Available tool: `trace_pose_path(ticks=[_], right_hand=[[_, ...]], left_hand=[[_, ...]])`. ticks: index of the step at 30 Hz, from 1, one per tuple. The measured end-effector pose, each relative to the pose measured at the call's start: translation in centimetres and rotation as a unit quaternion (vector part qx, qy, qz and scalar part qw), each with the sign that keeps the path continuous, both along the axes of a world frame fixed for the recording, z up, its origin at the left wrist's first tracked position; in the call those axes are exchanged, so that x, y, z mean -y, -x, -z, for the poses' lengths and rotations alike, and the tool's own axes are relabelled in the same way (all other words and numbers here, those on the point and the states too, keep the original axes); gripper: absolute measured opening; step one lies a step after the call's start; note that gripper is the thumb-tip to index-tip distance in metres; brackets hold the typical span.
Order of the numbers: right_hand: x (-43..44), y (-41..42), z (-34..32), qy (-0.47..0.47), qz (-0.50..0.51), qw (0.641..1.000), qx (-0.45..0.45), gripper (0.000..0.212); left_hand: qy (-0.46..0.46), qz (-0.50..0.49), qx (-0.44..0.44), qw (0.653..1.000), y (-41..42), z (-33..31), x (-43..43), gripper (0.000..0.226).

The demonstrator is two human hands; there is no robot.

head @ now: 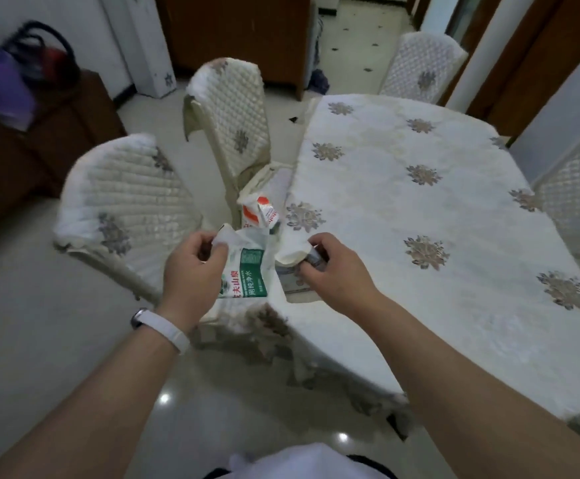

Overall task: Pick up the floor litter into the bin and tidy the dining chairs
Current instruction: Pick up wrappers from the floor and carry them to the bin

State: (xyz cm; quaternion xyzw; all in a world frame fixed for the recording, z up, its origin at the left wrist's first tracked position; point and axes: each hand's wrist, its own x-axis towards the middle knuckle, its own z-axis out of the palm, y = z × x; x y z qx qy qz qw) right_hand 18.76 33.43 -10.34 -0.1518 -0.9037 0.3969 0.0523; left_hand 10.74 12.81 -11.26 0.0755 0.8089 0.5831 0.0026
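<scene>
Green-labelled wrapper (245, 274) — "用纯净水"

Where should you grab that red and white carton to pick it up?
Grab the carton around its upper body, coming down from above. It stands roughly upright, wedged between the chair and the table, so only its top is free. Both hands are full now: the left hand holds a green-printed wrapper, the right hand crumpled paper.

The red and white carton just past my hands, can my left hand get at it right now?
Probably not yet: the left hand is already closed on the green-labelled wrapper. The red and white carton lies close behind it, otherwise unobstructed.
</scene>
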Motion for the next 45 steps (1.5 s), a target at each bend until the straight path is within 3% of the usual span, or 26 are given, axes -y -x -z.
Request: trace_pose_path(ticks=[10, 20, 28, 36, 45], right_hand=[[17.5, 9.4, -0.5, 0.007, -0.155, 0.988, -0.005, 0.021], [28.9, 20.0, 1.3, 0.041, -0.240, 0.970, 0.015, 0.021], [39.3, 32.8, 3.7, 0.099, -0.276, 0.955, 0.031, 0.026], [48.4, 42.0, 1.3, 0.116, -0.327, 0.938, 0.019, 0.021], [57.4, 48.4, 1.9, 0.099, -0.296, 0.950, 0.034, 0.022]], left_hand=[[-0.022, -0.189, 0.024, 0.981, 2.5, 1.2, 19.6, 0.009], [0.011, -0.278, 0.040, 0.960, 7.8, 2.5, 31.7, 0.012], [0.030, -0.333, 0.083, 0.939, 16.9, 3.0, 40.7, 0.015], [0.018, -0.378, 0.070, 0.923, 24.0, -0.4, 49.2, 0.010], [-0.014, -0.370, 0.059, 0.927, 30.9, 2.0, 60.5, 0.011]])
